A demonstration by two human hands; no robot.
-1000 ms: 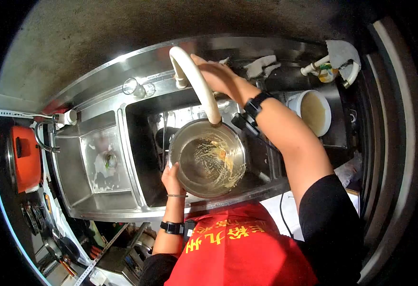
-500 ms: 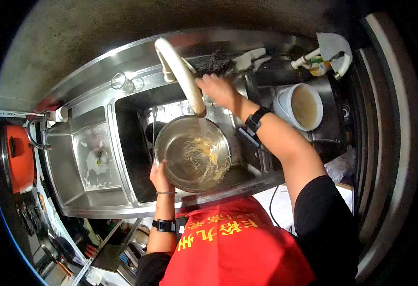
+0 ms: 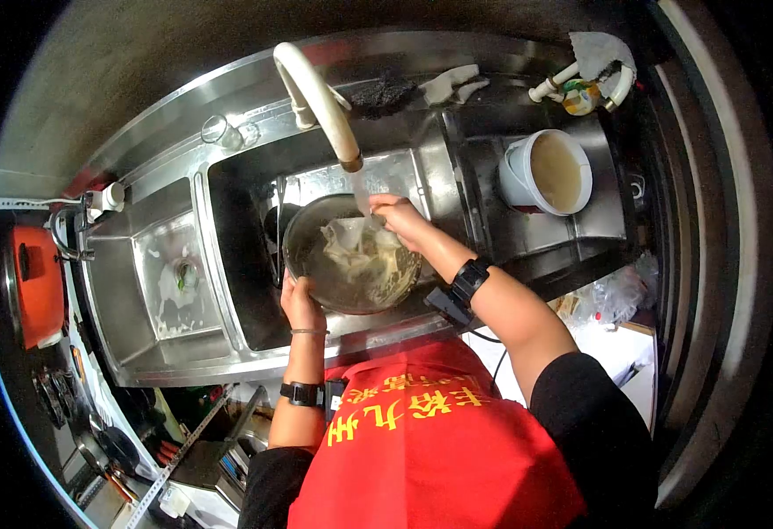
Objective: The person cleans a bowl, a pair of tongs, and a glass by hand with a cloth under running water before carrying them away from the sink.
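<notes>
Apron (image 3: 457, 441) with yellow “九州” (image 3: 370, 420), left hand (image 3: 302, 307) in pinch on bowl rim (image 3: 295, 242), right hand (image 3: 403, 224), grip unclear

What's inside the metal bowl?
Water with pale, blurred patches shows in the metal bowl; whether they are foam or residue is unclear. They hide much of the bottom. The right hand covers part of the upper-right side.

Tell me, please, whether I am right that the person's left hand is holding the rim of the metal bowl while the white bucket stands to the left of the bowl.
Not quite: the white bucket stands to the right of the metal bowl, as the head view shows. The left hand is indeed holding the bowl's rim.
</notes>
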